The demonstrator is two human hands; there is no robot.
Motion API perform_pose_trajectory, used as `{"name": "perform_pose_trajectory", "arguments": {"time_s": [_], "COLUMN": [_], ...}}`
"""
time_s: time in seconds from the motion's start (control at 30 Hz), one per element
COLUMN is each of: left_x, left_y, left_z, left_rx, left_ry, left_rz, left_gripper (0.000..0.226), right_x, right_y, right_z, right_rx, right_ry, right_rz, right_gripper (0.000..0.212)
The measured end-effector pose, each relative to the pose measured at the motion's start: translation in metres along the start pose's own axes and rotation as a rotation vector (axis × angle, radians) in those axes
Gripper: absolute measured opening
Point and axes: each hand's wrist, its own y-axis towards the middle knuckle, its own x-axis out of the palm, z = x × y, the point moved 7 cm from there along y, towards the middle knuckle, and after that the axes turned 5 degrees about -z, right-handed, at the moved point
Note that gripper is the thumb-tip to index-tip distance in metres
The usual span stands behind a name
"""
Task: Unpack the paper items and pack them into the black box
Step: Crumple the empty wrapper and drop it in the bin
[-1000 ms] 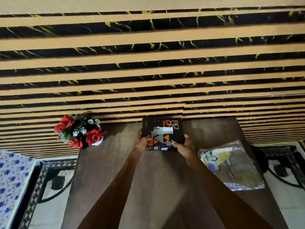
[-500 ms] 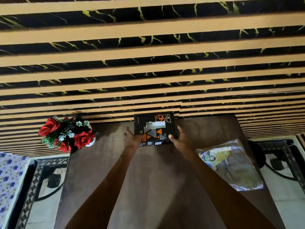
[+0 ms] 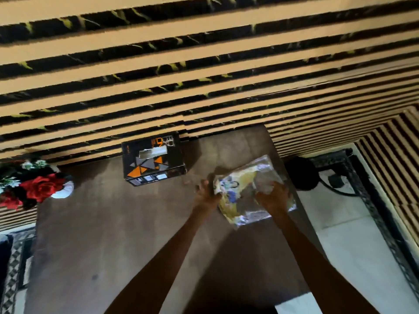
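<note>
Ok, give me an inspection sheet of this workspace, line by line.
Surface: dark brown table, set against a striped wall.
Job's things: black box, closed, on the table's far edge; clear plastic packet of colourful paper items at the right edge, unopened as far as can be seen.
Clutter: red rose arrangement in a white pot at the far left.
Hands: left hand takes the packet's left edge; right hand lies on top of it; how firm either grip is cannot be told.
Cables: black cable on the floor, right of the table.
Surroundings: striped wall; pale floor with dark-patterned rugs.
</note>
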Motion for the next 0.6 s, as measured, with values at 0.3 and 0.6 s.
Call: {"name": "perform_pose_trajectory", "arguments": {"time_s": [0.3, 0.6], "left_x": [0.070, 0.152], "left_y": [0.003, -0.037], "left_z": [0.028, 0.129], "left_rx": [-0.061, 0.047], "left_ry": [-0.371, -0.351], "left_rz": [0.231, -0.030], "left_gripper": [0.061, 0.035], "right_x": [-0.033, -0.062], "right_y": [0.064, 0.044], "right_z": [0.065, 0.064], "right_rx": [-0.136, -0.132], "right_ry": [-0.010, 0.529], "right_rz": [-0.368, -0.832], "right_gripper": [0.096, 0.081]}}
